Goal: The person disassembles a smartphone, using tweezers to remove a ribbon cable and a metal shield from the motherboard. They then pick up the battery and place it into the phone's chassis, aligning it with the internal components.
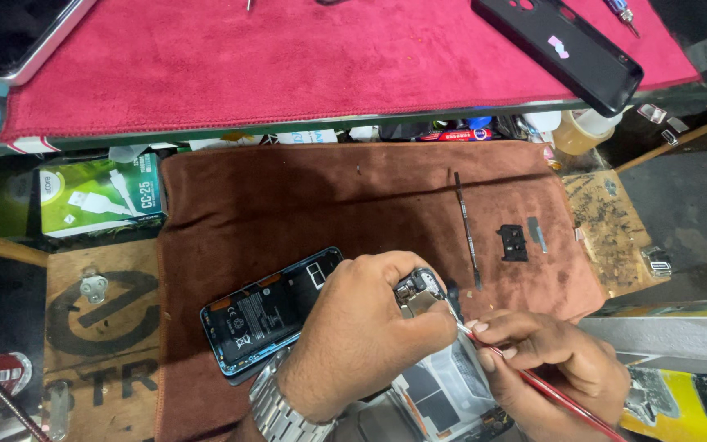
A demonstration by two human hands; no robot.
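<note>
An opened smartphone (pixel 267 311) lies back-up on a brown cloth (pixel 304 205), its black battery and circuit parts exposed. My left hand (pixel 366 331), with a metal watch at the wrist, covers the phone's right end and pinches a small metal part (pixel 421 295) there. My right hand (pixel 546 360) holds a thin red-handled tool (pixel 554 393) whose metal tip touches the phone next to that part. A white-and-grey phone panel (pixel 443 389) lies under both hands.
On the cloth lie a thin black strip (pixel 468 229), a small black camera cover (pixel 513 243) and a grey piece (pixel 538 235). A red mat (pixel 288 57) on the glass shelf carries a black phone case (pixel 558 45). A green-white box (pixel 100 200) sits at left.
</note>
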